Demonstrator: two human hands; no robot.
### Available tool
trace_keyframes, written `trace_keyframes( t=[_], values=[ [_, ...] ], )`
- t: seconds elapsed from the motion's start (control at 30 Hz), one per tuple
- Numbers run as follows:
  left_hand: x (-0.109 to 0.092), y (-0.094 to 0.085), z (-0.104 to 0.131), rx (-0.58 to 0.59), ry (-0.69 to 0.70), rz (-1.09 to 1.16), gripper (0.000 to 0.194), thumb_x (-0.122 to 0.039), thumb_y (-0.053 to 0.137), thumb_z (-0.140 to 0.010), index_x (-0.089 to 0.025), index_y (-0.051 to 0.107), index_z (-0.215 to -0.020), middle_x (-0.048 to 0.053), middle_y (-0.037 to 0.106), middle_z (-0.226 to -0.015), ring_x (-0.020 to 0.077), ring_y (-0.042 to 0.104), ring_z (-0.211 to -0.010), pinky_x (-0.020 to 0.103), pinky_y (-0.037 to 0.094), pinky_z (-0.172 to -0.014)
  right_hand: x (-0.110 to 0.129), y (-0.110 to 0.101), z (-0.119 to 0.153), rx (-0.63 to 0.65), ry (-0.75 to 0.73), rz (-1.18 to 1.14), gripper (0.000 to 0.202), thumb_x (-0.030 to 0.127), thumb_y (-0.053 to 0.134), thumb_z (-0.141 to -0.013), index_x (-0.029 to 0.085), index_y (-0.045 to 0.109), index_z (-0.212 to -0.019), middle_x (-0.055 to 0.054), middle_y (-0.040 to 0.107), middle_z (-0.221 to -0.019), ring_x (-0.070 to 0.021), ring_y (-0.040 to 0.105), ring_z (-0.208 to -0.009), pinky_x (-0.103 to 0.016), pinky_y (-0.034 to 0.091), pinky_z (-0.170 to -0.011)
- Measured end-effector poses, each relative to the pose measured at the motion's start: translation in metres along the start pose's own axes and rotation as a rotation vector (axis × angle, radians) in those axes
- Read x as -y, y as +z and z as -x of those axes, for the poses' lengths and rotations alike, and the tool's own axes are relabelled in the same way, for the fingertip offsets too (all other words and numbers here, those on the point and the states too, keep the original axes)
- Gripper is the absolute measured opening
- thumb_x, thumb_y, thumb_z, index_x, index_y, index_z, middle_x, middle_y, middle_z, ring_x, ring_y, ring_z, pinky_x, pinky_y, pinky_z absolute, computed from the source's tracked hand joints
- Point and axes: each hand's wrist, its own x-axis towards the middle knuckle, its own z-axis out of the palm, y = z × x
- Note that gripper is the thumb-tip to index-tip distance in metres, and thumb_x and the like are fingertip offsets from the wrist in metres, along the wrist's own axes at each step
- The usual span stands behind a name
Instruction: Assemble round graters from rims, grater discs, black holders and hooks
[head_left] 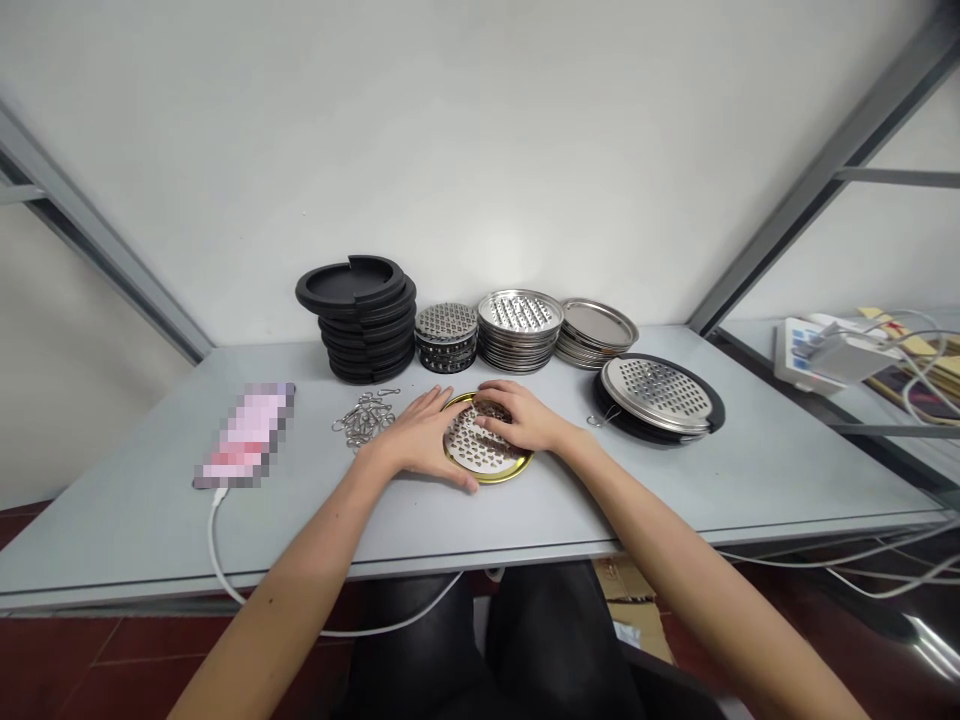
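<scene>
A round metal grater plate (484, 445) lies in a gold-coloured ring (511, 473) on the table in front of me. My left hand (424, 437) grips the ring's left side, thumb at the near edge and fingers reaching round the far edge. From the right, my right hand (525, 415) rests on the plate and ring, with its fingers curled over the plate's upper part. Its fingertips press on or close to the perforated surface; exact contact is hard to see. Just left of my left hand is a loose pile of small wire clips (365, 420).
Along the wall stand stacked black round bases (367, 340), small grater discs (447, 325), larger grater plates (520, 330) and plain metal discs (598, 325). A black-rimmed grater assembly (660, 395) lies right. A phone (251, 430) with a white cable (214, 545) lies left.
</scene>
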Motion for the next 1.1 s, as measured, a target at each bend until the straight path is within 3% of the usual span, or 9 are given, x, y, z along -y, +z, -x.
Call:
trace_keyframes(
  t=[1.1],
  values=[
    [-0.0015, 0.0008, -0.0016, -0.072, 0.002, 0.02, 0.121, -0.075, 0.072, -0.05, -0.024, 0.026, -0.15, 0.013, 0.014, -0.159, 0.0361, 0.012, -0.146, 0.047, 0.019, -0.116, 0.0049, 0.0034, -0.0037, -0.071, -0.018, -0.011, 0.024, 0.028, 0.058, -0.087, 0.015, 0.068, -0.105, -0.012, 0.065, -0.112, -0.025, 0.06, -0.102, -0.038, 0.044, -0.094]
  ],
)
